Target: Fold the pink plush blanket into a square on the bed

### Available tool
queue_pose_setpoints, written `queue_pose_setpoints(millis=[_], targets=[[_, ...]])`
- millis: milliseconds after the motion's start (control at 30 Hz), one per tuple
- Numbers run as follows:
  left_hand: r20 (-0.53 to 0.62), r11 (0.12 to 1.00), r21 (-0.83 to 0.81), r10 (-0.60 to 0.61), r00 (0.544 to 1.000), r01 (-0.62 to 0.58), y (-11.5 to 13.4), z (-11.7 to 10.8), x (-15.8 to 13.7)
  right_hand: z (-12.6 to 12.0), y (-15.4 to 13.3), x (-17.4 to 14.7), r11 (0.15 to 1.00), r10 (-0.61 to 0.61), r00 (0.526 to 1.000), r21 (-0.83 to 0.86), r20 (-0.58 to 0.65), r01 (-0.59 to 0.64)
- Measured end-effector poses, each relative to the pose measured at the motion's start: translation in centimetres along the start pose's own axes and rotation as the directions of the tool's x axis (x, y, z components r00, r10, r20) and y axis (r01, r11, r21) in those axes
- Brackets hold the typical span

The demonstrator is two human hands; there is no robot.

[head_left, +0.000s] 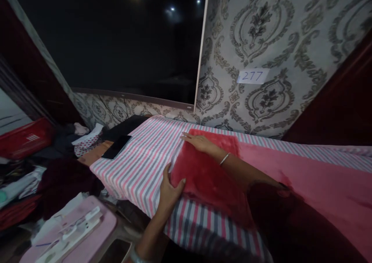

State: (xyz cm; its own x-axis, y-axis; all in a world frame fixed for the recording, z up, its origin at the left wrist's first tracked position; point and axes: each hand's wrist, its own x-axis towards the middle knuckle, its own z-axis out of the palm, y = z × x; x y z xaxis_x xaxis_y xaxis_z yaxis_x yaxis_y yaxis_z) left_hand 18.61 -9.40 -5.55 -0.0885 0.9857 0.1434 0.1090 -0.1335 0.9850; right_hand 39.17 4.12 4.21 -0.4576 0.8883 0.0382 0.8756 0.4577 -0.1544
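A thick red plush cloth (203,174), folded over in layers, lies on a striped sheet of pink, grey and white (139,146). At its near left corner is my left hand (170,189), thumb on top of the plush and index finger stretched along the left edge; the other fingers are mostly hidden. My right hand (199,142) rests flat on the far left part of the cloth, fingers extended toward the left edge. A bracelet (224,159) circles the right wrist. A lighter pink length of cloth (314,174) stretches away to the right.
A black phone (116,146) lies left of the striped sheet. Behind are a large dark screen (116,38) and a paper label (252,76) reading 277. A power strip (75,236) sits on a pink stool (101,220) at lower left, near piled clothes (66,181).
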Motion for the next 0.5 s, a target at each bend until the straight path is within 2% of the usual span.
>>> queue_pose_setpoints(millis=[133, 300, 400, 500], targets=[[-0.036, 0.999, 0.031, 0.026, 0.999, -0.025, -0.6, 0.4, -0.7, 1.2, 0.6, 1.4, 0.999, -0.031, 0.997, -0.015, 0.069, 0.032], [0.021, 0.996, 0.056, 0.073, 0.997, -0.074, -1.4, 0.5, -1.1, 1.9, 1.6, 1.2, 0.995, 0.002, 0.999, -0.103, 0.039, 0.002], [-0.015, 0.995, 0.034, 0.095, 0.995, -0.095, -0.8, 1.1, -1.3, 1.7, 1.8, 0.3, 0.984, 0.124, 0.988, -0.12, -0.091, -0.134], [-0.011, 0.994, 0.015, 0.108, 0.994, -0.108, 1.0, 1.6, -1.4, 0.3, 1.6, -0.5, 0.959, 0.233, 0.935, -0.099, -0.266, -0.267]])
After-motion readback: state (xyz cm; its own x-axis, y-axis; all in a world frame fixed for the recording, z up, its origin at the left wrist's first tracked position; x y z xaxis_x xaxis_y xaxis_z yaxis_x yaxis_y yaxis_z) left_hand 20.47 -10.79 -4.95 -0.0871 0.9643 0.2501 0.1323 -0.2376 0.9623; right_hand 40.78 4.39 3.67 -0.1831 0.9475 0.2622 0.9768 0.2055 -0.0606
